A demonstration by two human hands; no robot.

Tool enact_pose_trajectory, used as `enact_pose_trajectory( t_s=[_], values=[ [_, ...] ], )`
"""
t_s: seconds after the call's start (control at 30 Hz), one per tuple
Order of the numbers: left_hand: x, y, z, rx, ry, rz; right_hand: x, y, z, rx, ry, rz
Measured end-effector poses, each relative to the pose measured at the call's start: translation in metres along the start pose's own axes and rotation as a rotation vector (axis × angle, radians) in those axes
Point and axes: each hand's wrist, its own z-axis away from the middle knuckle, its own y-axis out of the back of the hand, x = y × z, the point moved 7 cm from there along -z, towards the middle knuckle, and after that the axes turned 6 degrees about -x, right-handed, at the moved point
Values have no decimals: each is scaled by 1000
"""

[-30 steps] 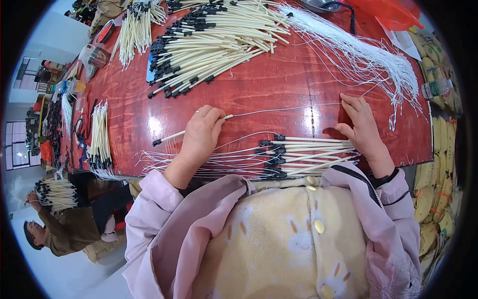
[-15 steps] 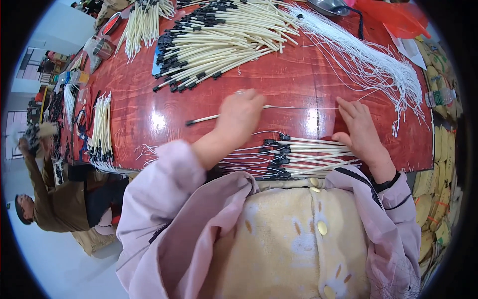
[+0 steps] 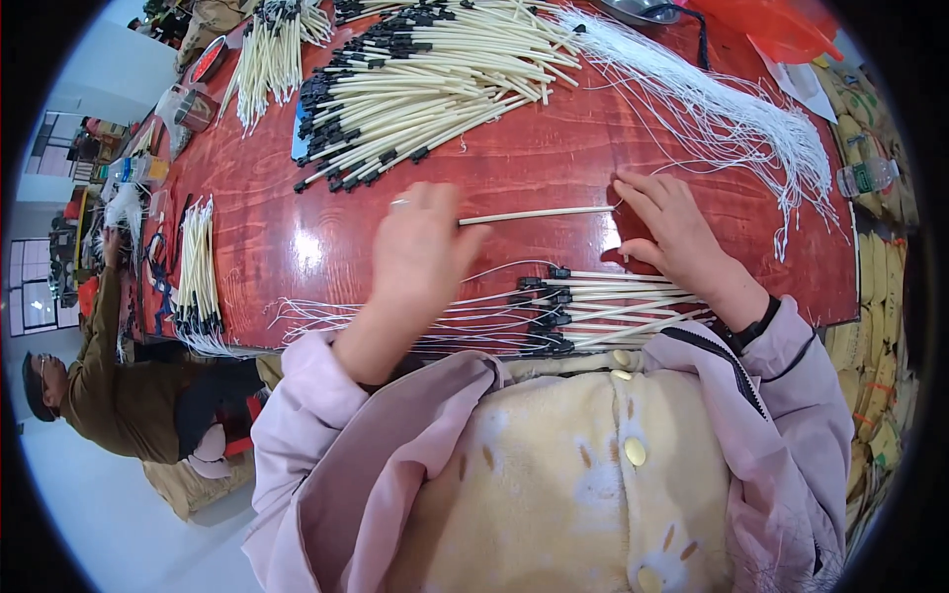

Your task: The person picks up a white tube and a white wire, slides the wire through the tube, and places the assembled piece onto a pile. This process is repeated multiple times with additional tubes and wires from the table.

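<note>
A thin pale stick [image 3: 539, 214] spans the space between my two hands, just above the red tabletop. My left hand [image 3: 420, 247], somewhat blurred and wearing a ring, is closed at its left end, where the black end piece is hidden. At the other end is my right hand [image 3: 672, 227], thumb and fingers apart, with a short bit of white string beside the fingertips. Close to my body lies a row of pale sticks [image 3: 633, 295] with black end pieces [image 3: 556, 308]; white strings [image 3: 395, 321] trail left from them.
A large heap of black-ended sticks [image 3: 445, 84] covers the far middle of the table. White strings [image 3: 732, 124] fan out at far right, near a plastic bottle [image 3: 868, 178]. A stick bundle [image 3: 200, 262] lies left. Another person [image 3: 129, 395] reaches toward the table at far left.
The stick has shifted right, its right end now near my right fingertips, and the string between has shortened. My left hand has moved left onto the black end. The other person's arm reaches forward.
</note>
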Motion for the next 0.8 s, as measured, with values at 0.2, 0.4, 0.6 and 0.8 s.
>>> enact_pose_trajectory(
  t_s=[0.2, 0.4, 0.6, 0.8],
  values=[
    [-68, -42, 34, -98, 372, 83, -23, -4, -44, 6, 151, 13],
    [-52, -51, 36, 13, 262, -94, -33, 4, -45, 194, 194, 25],
    [-106, -7, 61, 280, 282, -163, -30, 26, -34, 174, 196, -7],
    [-195, 76, 138, 449, 600, -121, 2, 63, 21, 162, 39, -71]
  ],
)
